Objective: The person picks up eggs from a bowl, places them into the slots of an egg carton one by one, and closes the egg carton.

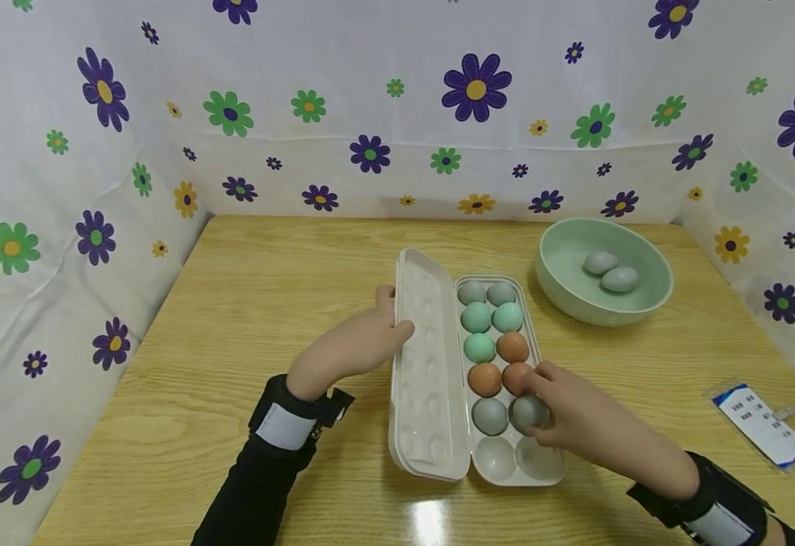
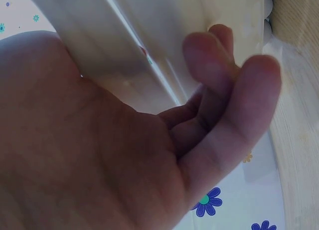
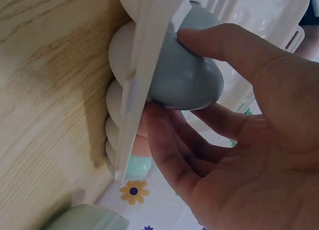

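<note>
A white egg carton point(image 1: 496, 472) lies open on the table, its lid point(image 1: 427, 379) raised on the left. My left hand point(image 1: 353, 337) holds the lid's outer edge, the thumb over the rim and the other fingers behind it. In its near half, my right hand point(image 1: 592, 409) pinches a grey egg point(image 3: 187, 78) between thumb and fingers, low at its cup. Beside that egg sits another grey egg point(image 1: 489, 416). Farther along are brown eggs point(image 1: 484, 379), green eggs point(image 1: 476, 317) and, at the far end, two grey eggs point(image 1: 472, 293). The nearest two cups point(image 1: 494, 457) show their bottoms.
A pale green bowl point(image 1: 592, 309) with two grey eggs point(image 1: 620, 279) stands at the back right. A badge card in a clear sleeve point(image 1: 762, 425) lies at the right. Flower-print cloth point(image 1: 370, 91) hangs behind and beside the wooden table point(image 1: 234, 303).
</note>
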Demonstrator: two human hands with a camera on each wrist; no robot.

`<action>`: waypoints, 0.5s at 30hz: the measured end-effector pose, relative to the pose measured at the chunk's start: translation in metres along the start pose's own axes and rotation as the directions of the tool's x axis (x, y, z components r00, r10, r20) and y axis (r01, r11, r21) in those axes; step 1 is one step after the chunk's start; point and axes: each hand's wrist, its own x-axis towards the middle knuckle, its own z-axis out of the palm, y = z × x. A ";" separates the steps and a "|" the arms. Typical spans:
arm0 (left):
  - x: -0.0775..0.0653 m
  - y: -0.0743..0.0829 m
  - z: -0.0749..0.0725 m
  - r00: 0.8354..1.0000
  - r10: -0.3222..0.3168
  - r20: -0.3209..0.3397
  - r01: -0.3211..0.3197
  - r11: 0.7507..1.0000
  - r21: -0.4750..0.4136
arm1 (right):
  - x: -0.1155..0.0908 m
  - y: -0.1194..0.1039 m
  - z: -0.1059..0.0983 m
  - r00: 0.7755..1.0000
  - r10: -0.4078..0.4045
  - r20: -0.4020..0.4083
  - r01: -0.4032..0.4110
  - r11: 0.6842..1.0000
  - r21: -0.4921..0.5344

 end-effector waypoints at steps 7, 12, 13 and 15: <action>0.000 0.000 0.000 1.000 -0.013 0.000 0.013 1.000 -0.001 | -0.002 0.000 0.007 0.995 -0.069 -0.073 0.066 0.997 -0.031; 0.000 0.001 0.000 1.000 -0.010 -0.002 0.010 1.000 0.001 | -0.002 -0.001 0.006 0.997 -0.052 -0.049 0.051 0.998 -0.024; 0.000 0.001 0.000 1.000 -0.010 -0.002 0.010 1.000 0.002 | -0.002 -0.002 0.006 0.998 -0.048 -0.049 0.047 0.999 -0.021; 0.000 0.001 0.000 1.000 -0.009 -0.003 0.009 1.000 -0.002 | -0.002 -0.002 0.005 0.998 -0.048 -0.042 0.047 0.999 -0.014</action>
